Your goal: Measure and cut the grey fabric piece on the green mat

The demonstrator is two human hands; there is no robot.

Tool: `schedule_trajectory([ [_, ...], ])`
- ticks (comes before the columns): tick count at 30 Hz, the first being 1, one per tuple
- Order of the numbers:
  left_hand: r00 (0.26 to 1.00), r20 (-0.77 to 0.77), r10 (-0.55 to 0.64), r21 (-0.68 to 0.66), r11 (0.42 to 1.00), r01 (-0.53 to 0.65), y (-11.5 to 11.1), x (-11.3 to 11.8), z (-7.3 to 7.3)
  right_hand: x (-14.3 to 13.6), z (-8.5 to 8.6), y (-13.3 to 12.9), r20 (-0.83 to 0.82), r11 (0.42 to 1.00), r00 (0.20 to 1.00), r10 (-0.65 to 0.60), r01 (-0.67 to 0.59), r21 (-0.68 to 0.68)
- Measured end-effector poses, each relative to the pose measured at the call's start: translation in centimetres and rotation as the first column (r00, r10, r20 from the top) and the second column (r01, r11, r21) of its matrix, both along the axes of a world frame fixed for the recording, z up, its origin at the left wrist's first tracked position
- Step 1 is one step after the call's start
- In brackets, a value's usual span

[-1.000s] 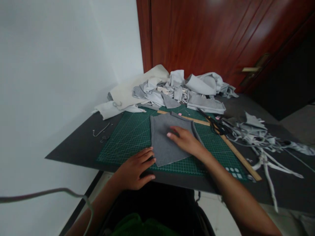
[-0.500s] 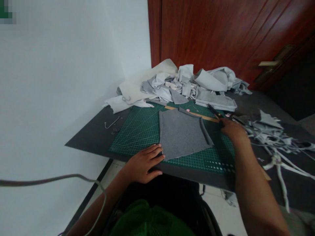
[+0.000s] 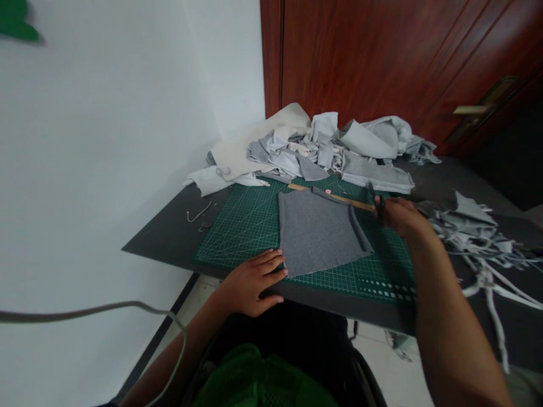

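A dark grey piece of cloth [image 3: 320,232] lies flat on the green cutting mat [image 3: 237,226], its top and right edges curled. My left hand [image 3: 257,282] rests with fingers spread at the lower left corner of the cloth, fingertips touching it. To the right of the cloth, my right hand [image 3: 396,215] is closed around dark scissors [image 3: 379,202], whose blades point up and away from me. Partly under the cloth's far edge runs a wooden ruler [image 3: 360,204]. A small pink piece [image 3: 328,191] sits beside it.
Heaped pale and grey fabric [image 3: 305,150] lines the back of the dark table [image 3: 165,226]. Scraps and strips [image 3: 470,226] are piled on the right, beside my right forearm. A cable [image 3: 127,305] hangs at the lower left, and a wooden door [image 3: 360,62] stands behind.
My right hand has lifted the scissors slightly off the mat, and their blades now point more upright. The whole view has shifted a little. My left hand stays at the cloth's corner.
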State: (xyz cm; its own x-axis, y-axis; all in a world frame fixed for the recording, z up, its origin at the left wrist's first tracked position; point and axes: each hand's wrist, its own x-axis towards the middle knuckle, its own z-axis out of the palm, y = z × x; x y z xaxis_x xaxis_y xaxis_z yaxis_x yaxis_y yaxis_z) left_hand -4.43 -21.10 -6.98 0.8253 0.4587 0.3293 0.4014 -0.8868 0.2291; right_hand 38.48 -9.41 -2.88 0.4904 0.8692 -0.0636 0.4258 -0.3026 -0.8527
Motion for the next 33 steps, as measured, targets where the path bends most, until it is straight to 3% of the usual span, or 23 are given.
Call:
schedule_trajectory([
  [2, 1.0, 0.004, 0.003, -0.009, 1.0, -0.003, 0.0, 0.0, 0.0, -0.6, 0.2, 0.3, -0.13, 0.998, 0.99, 0.048, -0.044, 0.034],
  [4, 1.0, 0.005, 0.004, -0.009, 1.0, -0.004, -0.1, 0.0, 0.0, -0.9, 0.6, 0.2, -0.356, 0.993, 0.93, 0.095, -0.061, 0.106],
  [6, 1.0, -0.003, 0.008, 0.001, 1.0, -0.008, -0.1, 0.0, -0.1, -1.0, 1.1, -0.1, -0.62, 0.976, 0.767, 0.163, -0.034, 0.214],
  [8, 1.0, -0.007, 0.016, 0.011, 1.0, -0.016, -0.2, 0.1, -0.1, -1.4, 1.7, -0.5, -0.781, 0.952, 0.572, 0.249, 0.003, 0.306],
  [12, 1.0, -0.004, 0.03, 0.027, 0.999, -0.03, -0.1, 0.2, -0.4, -3.9, 2.7, -1.3, -0.831, 0.911, 0.406, 0.381, -0.01, 0.413],
  [14, 1.0, -0.006, 0.028, 0.048, 0.998, -0.028, -0.1, 0.1, -0.5, -6.0, 2.9, -1.7, -0.812, 0.888, 0.399, 0.427, -0.016, 0.459],
  [18, 1.0, 0.0, 0.004, 0.099, 0.995, -0.004, 0.0, 0.1, -0.8, -10.5, 2.1, -3.8, -0.684, 0.844, 0.527, 0.504, -0.132, 0.52],
  [20, 1.0, 0.012, -0.004, 0.104, 0.995, 0.003, 0.0, 0.1, -0.9, -12.2, 1.2, -5.9, -0.633, 0.816, 0.538, 0.557, -0.213, 0.537],
  [22, 1.0, 0.013, -0.005, 0.103, 0.995, 0.004, -0.1, 0.1, -0.9, -13.4, 0.0, -8.8, -0.622, 0.788, 0.489, 0.612, -0.304, 0.536],
  [27, 0.999, -0.026, -0.036, 0.111, 0.993, 0.039, -0.5, -0.1, -1.0, -13.6, -3.8, -18.6, -0.672, 0.751, 0.365, 0.644, -0.469, 0.465],
  [30, 0.998, -0.013, -0.06, 0.098, 0.993, 0.061, -0.9, -0.4, -1.3, -13.0, -5.7, -24.8, -0.725, 0.786, 0.356, 0.59, -0.461, 0.413],
  [33, 0.997, 0.003, -0.075, 0.113, 0.991, 0.074, -1.2, -0.3, -1.7, -12.9, -7.1, -30.0, -0.762, 0.835, 0.414, 0.497, -0.466, 0.292],
])
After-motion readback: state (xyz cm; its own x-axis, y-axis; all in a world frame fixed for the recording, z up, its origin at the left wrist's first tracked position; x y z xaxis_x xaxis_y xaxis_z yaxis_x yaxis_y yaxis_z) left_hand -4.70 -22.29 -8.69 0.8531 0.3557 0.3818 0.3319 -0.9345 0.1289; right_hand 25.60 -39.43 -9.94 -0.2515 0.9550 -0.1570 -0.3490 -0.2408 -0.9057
